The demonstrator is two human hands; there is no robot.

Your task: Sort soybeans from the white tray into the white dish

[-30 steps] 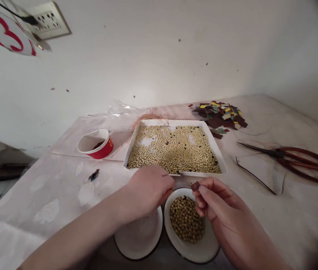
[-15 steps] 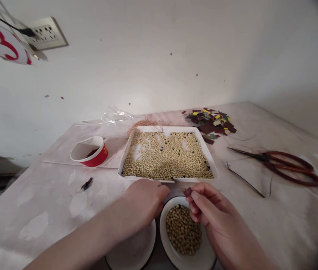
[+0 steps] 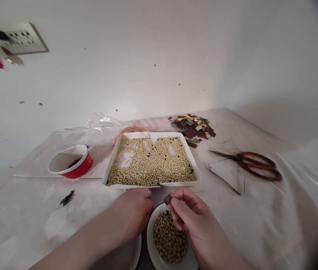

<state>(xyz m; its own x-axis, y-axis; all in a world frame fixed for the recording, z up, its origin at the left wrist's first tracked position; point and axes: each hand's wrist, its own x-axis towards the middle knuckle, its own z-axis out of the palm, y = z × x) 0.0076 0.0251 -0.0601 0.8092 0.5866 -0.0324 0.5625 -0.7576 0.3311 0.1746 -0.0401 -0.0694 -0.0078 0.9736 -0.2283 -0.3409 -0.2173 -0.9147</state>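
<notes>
My right hand (image 3: 191, 215) pinches a small flat dark reddish-brown piece (image 3: 168, 199) between thumb and fingertips, above the rim of a white bowl (image 3: 151, 228) of brownish-green round beads (image 3: 170, 240). Curled over just to its left is my left hand (image 3: 133, 210), knuckles up, its fingertips hidden; whether anything is in them I cannot make out. It lies at the front edge of a shallow white tray (image 3: 106, 165) spread with pale beads (image 3: 153, 165) and a few dark ones. Below the left forearm shows part of a second white dish (image 3: 136, 251).
Red-handled scissors (image 3: 256, 165) and a thin curved dark strip (image 3: 225, 180) lie at right. Behind the tray are a heap of coloured scraps (image 3: 196, 127), reddish thread (image 3: 130, 130) and clear plastic (image 3: 102, 122). A red-and-white paper cup (image 3: 77, 170) and dark scraps (image 3: 67, 197) are at left.
The whole view has swung right, so everything sits further left in the picture. Both hands keep nearly the same pose, the right still holding the reddish-brown piece.
</notes>
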